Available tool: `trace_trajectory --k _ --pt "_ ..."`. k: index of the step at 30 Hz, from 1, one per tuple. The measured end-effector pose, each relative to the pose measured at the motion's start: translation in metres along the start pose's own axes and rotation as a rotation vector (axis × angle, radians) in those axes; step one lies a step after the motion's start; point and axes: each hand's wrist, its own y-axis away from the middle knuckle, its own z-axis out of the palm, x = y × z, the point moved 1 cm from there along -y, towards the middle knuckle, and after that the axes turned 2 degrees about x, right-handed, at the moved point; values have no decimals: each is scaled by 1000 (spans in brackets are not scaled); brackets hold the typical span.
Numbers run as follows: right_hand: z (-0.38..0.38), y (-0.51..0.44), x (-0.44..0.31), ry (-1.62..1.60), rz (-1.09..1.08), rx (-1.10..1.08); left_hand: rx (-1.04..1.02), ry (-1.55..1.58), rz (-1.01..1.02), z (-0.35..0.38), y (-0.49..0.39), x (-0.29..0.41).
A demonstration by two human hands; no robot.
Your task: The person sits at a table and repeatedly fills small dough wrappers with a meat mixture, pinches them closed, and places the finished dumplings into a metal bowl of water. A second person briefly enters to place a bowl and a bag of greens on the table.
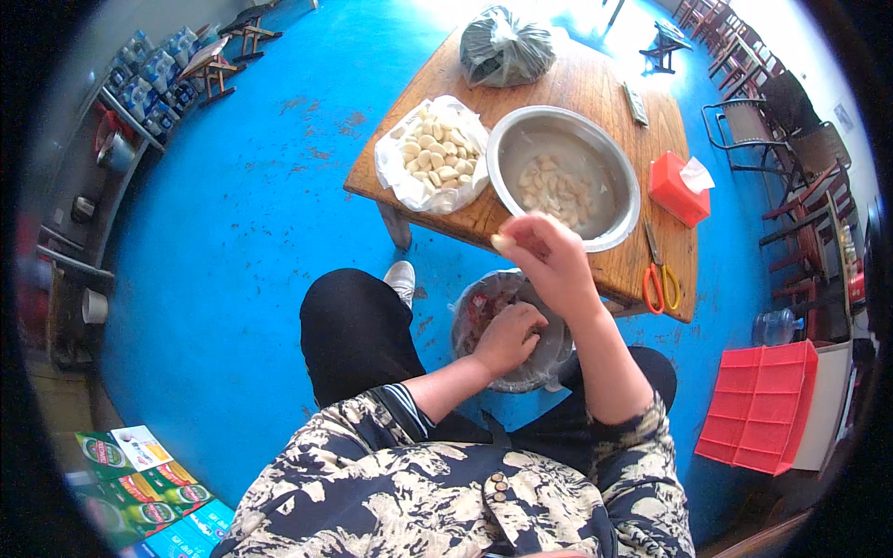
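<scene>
My right hand (548, 258) is raised at the near rim of a metal basin (495, 164), with a small pale piece (499, 243), perhaps a garlic clove, between its fingertips. Similar pale pieces (554, 188) lie in cloudy water inside the basin. Lower down, my left hand (509, 336) hangs over a bin lined with a clear plastic bag (464, 314), its fingers curled; whether it holds anything I cannot tell. Left of the basin, a white plastic bag (391, 164) stands open, full of round, flat, cream-coloured pieces (436, 153).
On the wooden table (425, 77) are a knotted plastic bag (506, 49), a red tissue box (673, 188), scissors (654, 268) and a small flat object (635, 104). Red crates (757, 408) stand right; beer cartons (139, 481) lie lower left. The table's near edge is close to my right forearm.
</scene>
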Motion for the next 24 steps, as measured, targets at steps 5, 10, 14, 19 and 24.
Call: trace_trajectory --k 5,10,14,19,24 --pt "41 -92 -8 397 -323 100 -88 -39 -35 -6 0 3" --pt "22 -101 -8 309 -356 221 -121 -41 -145 -15 -1 14" --pt "-52 -76 5 230 -197 194 -103 -32 -155 -15 -2 20" --pt "-128 -54 32 362 76 211 -240 -49 -150 -9 1 17" --pt "-138 -43 73 528 107 92 -294 -111 -132 -1 5 10"
